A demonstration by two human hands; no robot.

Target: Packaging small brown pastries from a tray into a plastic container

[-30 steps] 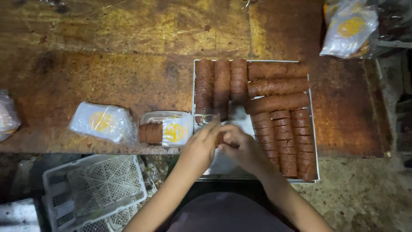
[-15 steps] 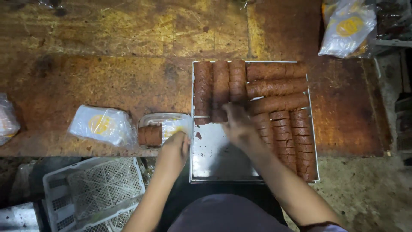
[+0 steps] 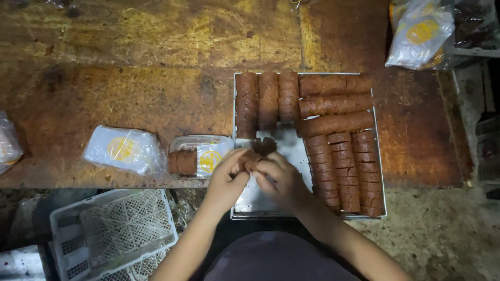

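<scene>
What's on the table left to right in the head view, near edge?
Clear bag at the left edge → sealed bag with yellow round label → open plastic tray with a brown piece in it → left hand → right hand → stacked brown rolls in the metal tray.

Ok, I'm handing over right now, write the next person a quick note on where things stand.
Left hand and right hand: together over the metal tray's bare near-left corner, both in a grip on a short brown roll piece.
Tray: long brown rolls fill its far and right parts; a loose piece lies beside the hands.
Clear plastic pack, left of tray: holds one roll piece, room left.
Bagged pack lies further left.
Left: most rolls still unpacked.
</scene>
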